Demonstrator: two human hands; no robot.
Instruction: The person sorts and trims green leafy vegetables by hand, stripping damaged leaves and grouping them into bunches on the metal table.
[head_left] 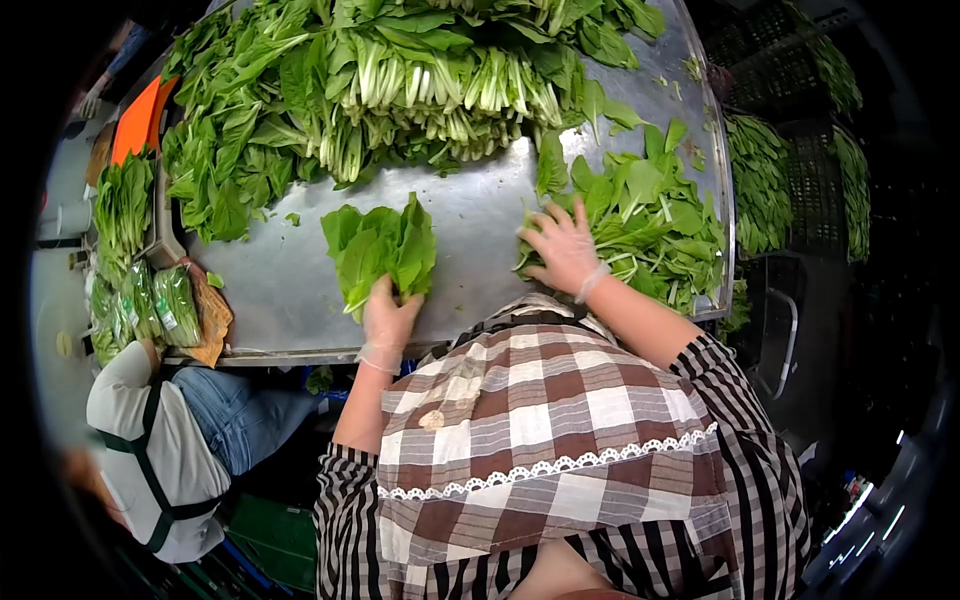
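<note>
My left hand [388,322], in a clear glove, is closed around the stem end of a small bunch of leafy greens [378,245]. Its leaves point away from me, just above the metal table [270,290]. On the right, my gloved right hand [563,248] rests with fingers spread at the left edge of a loose pile of greens [660,225]. Some of its fingertips are among the leaves. A large heap of greens [400,85], stacked with pale stems facing me, covers the far side of the table.
Bagged greens [175,305] lie at the table's left corner, by a co-worker in a white shirt [165,450]. An orange sheet [140,120] stands behind them. Dark crates [808,180] and more greens [757,185] are beyond the right edge.
</note>
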